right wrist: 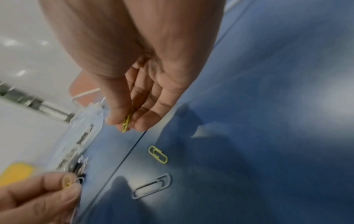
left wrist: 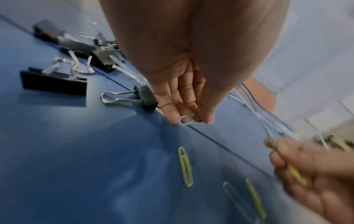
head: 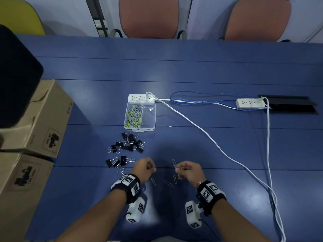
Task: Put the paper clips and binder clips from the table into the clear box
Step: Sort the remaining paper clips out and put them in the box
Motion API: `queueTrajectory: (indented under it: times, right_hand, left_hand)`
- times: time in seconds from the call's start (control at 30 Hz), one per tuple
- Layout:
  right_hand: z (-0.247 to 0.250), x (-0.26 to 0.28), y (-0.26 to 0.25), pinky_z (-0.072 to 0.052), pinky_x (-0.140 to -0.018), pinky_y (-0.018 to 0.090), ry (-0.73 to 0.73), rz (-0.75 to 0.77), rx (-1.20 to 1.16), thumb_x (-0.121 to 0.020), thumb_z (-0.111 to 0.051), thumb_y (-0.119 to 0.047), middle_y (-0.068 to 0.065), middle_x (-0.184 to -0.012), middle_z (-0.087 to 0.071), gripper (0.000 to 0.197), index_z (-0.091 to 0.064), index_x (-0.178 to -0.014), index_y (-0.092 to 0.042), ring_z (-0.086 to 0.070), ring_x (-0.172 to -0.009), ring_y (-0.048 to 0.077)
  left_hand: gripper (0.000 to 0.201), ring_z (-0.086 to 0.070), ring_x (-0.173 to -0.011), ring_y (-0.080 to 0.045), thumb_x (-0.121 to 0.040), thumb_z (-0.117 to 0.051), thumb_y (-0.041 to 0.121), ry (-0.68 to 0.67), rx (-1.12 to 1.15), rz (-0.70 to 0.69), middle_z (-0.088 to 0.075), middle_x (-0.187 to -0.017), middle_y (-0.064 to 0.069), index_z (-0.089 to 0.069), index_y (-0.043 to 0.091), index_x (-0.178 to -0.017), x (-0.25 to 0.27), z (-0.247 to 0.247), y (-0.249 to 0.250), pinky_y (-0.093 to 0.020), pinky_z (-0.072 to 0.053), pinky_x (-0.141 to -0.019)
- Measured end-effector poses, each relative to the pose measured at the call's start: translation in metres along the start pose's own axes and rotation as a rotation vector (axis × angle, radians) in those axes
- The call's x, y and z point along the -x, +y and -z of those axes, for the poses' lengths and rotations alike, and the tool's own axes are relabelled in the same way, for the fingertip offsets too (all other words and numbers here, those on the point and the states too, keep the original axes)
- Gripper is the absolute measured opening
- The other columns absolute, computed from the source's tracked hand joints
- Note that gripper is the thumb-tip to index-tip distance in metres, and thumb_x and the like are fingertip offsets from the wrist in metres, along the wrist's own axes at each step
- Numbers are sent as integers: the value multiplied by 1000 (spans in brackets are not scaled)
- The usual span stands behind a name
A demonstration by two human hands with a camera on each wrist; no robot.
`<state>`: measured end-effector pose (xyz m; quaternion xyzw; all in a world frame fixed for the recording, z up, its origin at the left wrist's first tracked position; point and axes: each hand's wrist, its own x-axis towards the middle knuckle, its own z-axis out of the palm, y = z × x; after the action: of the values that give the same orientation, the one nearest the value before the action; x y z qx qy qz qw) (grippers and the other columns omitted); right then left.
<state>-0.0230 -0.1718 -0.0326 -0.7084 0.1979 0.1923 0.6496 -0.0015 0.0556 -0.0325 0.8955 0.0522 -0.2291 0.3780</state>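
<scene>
- Head view — left hand (head: 144,169) and right hand (head: 189,171) are hovering low at the lower centre of the frame, each with fingers curled and pinching paper clips (head: 174,165). Loose paper clips (head: 169,183) are lying on the blue table (head: 209,145) between and just below the two hands, long axes running mostly up-down in the frame. The clear box (head: 139,117) is sitting straight up-frame of the left hand, well apart, with the binder clips (head: 128,143) piled between them; the left hand is looking the nearer one to the box.
- Left wrist view — left fingertips (left wrist: 173,116) are pinching a silver clip (left wrist: 188,119) at centre frame, at or just above the table — contact cannot be told. A yellow-green clip (left wrist: 185,166) is lying below the fingers, long axis up-down in the frame.
- Right wrist view — right fingertips (right wrist: 142,121) are gripping a yellow clip (right wrist: 126,123), narrow pinch. A yellow clip on the table (right wrist: 158,154) and a grey clip (right wrist: 152,186) are lying just below in the frame, the grey one angled up to the right.
</scene>
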Motion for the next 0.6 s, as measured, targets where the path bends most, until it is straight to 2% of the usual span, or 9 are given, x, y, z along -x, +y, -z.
queueTrajectory:
  times: [0.1, 0.17, 0.23, 0.3, 0.4, 0.5, 0.57, 0.6]
  right_hand:
    - [-2, 5, -1, -53, -58, 26, -8, -79, -170, -78, -73, 6, 5, -68, -69, 20, -72, -97, -1, -61, -61, 17]
    - [-4, 7, -3, -55, -63, 28, -48, -146, -280, -82, -67, 6, 11, -74, -67, 21, -70, -102, 1, -62, -66, 19]
    - [-7, 8, -7, -53, -62, 29, -85, -228, -383, -87, -60, 7, 11, -75, -63, 19, -66, -104, 3, -59, -66, 19]
    - [-7, 8, -13, -47, -56, 29, -120, -311, -464, -88, -52, 5, 9, -73, -58, 17, -63, -98, -3, -54, -62, 18]
    - [-7, 5, -23, -34, -55, 28, -157, -406, -550, -76, -42, -7, 7, -69, -53, 17, -59, -79, -11, -45, -59, 19]
    - [-7, 3, -30, -28, -52, 26, -149, -418, -461, -76, -46, -22, 5, -62, -50, 14, -50, -63, -18, -40, -55, 19]
    - [-8, -1, -29, -20, -48, 24, -75, -368, -314, -81, -55, -29, 3, -56, -39, 33, -39, -54, -21, -31, -48, 17]
    - [-8, -3, -28, -17, -48, 25, -19, -319, -208, -82, -60, -32, 3, -53, -32, 42, -34, -51, -23, -25, -46, 17]
  left_hand:
    - [25, -54, -58, -15, -77, -74, 2, 28, 226, 20, -54, -61, -1, -64, 24, -75, -1, 3, 2, -25, -49, -62]
    - [20, -58, -59, -16, -83, -68, -3, -7, 397, 49, -59, -64, -5, -67, 17, -85, 2, 3, 5, -23, -51, -58]
    - [16, -62, -59, -18, -89, -59, -9, -80, 623, 112, -62, -69, -11, -67, 5, -88, 4, 3, 12, -24, -53, -54]
    - [17, -62, -55, -17, -92, -51, -11, -131, 832, 218, -60, -70, -12, -63, -1, -86, 6, 4, 21, -26, -52, -48]
    - [23, -52, -49, -18, -93, -46, 1, -129, 997, 388, -53, -66, -9, -56, 6, -72, 8, 5, 31, -23, -38, -43]
    - [27, -40, -44, -17, -85, -47, 22, -97, 995, 452, -49, -57, -6, -45, 13, -60, 6, 7, 32, -23, -25, -47]
    - [27, -31, -40, -16, -70, -58, 36, -53, 796, 362, -40, -47, -1, -45, 15, -59, 4, 7, 33, -22, -22, -46]
    - [30, -30, -41, -17, -68, -62, 38, -37, 602, 293, -35, -44, 2, -46, 16, -56, 5, 7, 34, -25, -23, -47]
